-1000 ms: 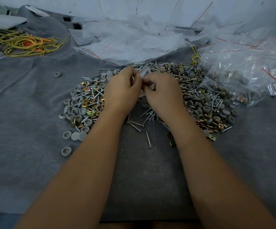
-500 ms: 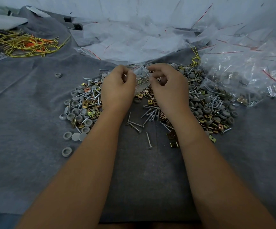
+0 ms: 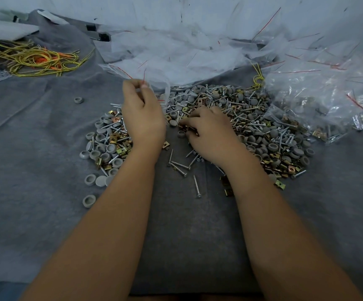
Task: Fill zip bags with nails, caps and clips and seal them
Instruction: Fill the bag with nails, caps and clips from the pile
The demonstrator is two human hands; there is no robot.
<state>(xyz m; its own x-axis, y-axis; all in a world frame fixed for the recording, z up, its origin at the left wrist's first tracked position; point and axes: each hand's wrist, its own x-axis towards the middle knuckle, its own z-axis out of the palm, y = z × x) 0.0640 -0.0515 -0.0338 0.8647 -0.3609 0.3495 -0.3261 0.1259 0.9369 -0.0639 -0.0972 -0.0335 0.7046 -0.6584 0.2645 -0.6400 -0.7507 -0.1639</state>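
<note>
A wide heap of silver nails, grey round caps and brass clips (image 3: 252, 127) lies on the grey cloth (image 3: 45, 148). My left hand (image 3: 142, 115) is raised over the heap's left part and pinches the top of a clear zip bag (image 3: 162, 92) between thumb and fingers. My right hand (image 3: 208, 133) lies low on the middle of the heap, fingers curled around brass clips (image 3: 187, 127). Loose nails (image 3: 180, 166) lie just in front of both hands.
Empty clear zip bags with red strips (image 3: 176, 55) are piled behind the heap. Filled bags (image 3: 328, 105) are stacked at the right. A tangle of yellow and orange wire ties (image 3: 34, 59) lies far left. Stray grey caps (image 3: 89, 200) dot the cloth at left.
Both hands were together at the bag's mouth. Now the right hand has dropped onto the heap and closed on clips, while the left keeps the bag and has lifted slightly away.
</note>
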